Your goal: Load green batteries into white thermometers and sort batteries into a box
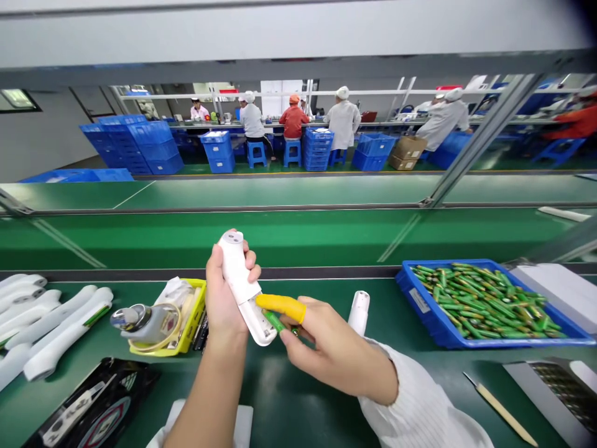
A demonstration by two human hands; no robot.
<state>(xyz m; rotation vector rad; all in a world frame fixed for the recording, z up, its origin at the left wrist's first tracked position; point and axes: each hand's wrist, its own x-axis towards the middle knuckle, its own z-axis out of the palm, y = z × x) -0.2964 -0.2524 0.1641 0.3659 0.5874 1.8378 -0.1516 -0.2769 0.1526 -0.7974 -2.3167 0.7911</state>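
Observation:
My left hand [226, 311] is wrapped round a white handheld device [239, 274], tilted with its lower end toward me. An open battery compartment [257, 323] shows at that lower end. A yellow finger cot covers the index finger of my right hand [321, 342]. Between its fingers is a green battery [274, 320], held at an angle at the compartment's edge. The index fingertip touches or nearly touches the device near the top of the opening. Another white device [359, 314] lies on the green bench behind my right hand.
A blue tray [420, 314] full of green batteries is at right, near a wooden-handled tool [506, 414] and a box [545, 398]. At left are several white devices [65, 330], a yellow basket [193, 323] and a black box [93, 404]. A conveyor [298, 236] runs beyond; people sit opposite.

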